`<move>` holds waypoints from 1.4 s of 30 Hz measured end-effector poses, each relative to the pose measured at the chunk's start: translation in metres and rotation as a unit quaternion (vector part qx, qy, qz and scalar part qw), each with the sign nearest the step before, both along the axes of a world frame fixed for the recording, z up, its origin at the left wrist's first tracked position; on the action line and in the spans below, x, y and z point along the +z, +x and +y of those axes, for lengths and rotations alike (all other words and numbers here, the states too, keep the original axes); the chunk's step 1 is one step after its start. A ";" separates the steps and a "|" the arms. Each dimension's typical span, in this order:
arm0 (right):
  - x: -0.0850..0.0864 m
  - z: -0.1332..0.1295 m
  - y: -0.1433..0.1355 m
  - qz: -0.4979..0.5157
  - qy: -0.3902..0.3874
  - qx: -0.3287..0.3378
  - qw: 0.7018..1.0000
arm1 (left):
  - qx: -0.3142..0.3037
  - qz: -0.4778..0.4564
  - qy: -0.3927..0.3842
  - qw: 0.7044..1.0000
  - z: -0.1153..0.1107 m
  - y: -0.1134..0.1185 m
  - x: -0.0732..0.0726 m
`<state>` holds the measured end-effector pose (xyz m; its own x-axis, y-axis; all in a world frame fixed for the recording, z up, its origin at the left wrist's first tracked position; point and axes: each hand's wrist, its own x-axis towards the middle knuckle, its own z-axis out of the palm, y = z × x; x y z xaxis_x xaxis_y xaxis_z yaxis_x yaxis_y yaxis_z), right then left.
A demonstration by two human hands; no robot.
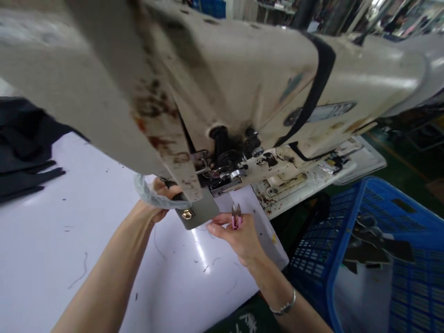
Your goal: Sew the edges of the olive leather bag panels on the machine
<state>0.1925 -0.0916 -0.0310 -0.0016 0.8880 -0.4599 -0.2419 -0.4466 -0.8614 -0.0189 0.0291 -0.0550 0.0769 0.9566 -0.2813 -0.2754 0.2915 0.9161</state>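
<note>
The silver oval badge (331, 112) at two o'clock on the cream, rust-spotted sewing machine (256, 78) carries lettering too blurred to read. The glossy white tabletop (187, 286) ends near the blue plastic basket (350, 240) at four o'clock; open surface spreads toward eight. At seven o'clock, just below the machine head, sits a flat grey-green rounded panel with a gold clasp (204, 210). The left hand (161, 196) grips its left end, fingers partly hidden; the right (239, 231) clasps pink-handled metal snips (236, 216), fingertips at the panel's edge.
</note>
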 end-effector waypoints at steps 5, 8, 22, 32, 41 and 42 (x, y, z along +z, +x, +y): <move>0.001 -0.002 -0.010 0.013 0.014 -0.014 1.000 | -0.012 0.001 -0.011 1.000 0.001 -0.012 -0.009; 0.002 0.000 -0.013 -0.008 0.020 -0.023 0.999 | -0.010 0.019 -0.013 1.000 0.003 -0.014 -0.010; 0.011 0.002 -0.012 0.083 0.011 -0.009 0.996 | -0.053 0.038 -0.154 0.986 -0.053 -0.013 0.011; 0.019 0.002 -0.018 0.107 -0.001 -0.037 0.994 | -0.083 0.058 -0.159 0.982 -0.080 0.016 0.034; 0.014 0.002 -0.021 0.052 0.013 -0.060 0.997 | -0.082 0.079 -0.173 0.978 -0.072 0.042 0.039; 0.013 0.002 -0.021 0.055 0.013 -0.063 0.996 | -0.078 0.080 -0.170 0.979 -0.072 0.042 0.039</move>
